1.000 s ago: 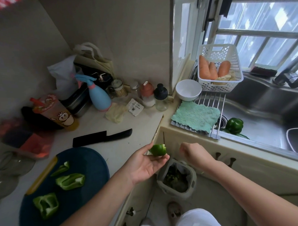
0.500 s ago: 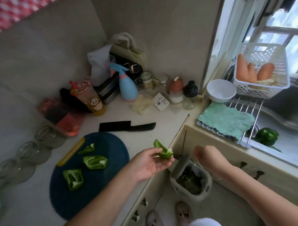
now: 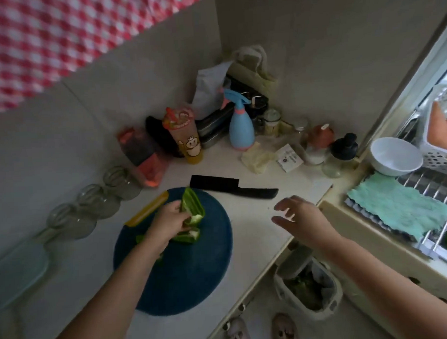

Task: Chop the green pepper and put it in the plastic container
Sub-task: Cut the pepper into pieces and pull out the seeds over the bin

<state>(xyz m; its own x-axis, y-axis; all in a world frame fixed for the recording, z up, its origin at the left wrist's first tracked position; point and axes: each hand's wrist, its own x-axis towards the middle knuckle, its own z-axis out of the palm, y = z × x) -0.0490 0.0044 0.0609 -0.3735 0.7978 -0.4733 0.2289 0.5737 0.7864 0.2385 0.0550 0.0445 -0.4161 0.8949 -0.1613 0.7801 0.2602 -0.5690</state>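
My left hand (image 3: 166,223) hovers over the round blue cutting board (image 3: 195,271) and grips a green pepper piece (image 3: 192,206) between thumb and fingers. More pepper pieces (image 3: 186,237) lie on the board just under that hand, partly hidden by it. My right hand (image 3: 299,218) is over the counter to the right of the board, fingers spread, holding nothing. A black knife (image 3: 230,190) lies on the counter beyond the board, a short way ahead of the right hand. A clear plastic container (image 3: 18,270) shows blurred at the left edge.
Glass jars (image 3: 97,201) line the left wall. Bottles, a blue spray bottle (image 3: 240,128) and a cartoon cup (image 3: 188,140) crowd the back corner. A white bowl (image 3: 394,155), teal cloth (image 3: 398,209) and sink rack sit right. A bin (image 3: 307,290) with scraps stands on the floor below.
My left hand carried the pepper piece from over the bin to the cutting board. My right hand rose from the bin to the counter and spread open. The view swung left.
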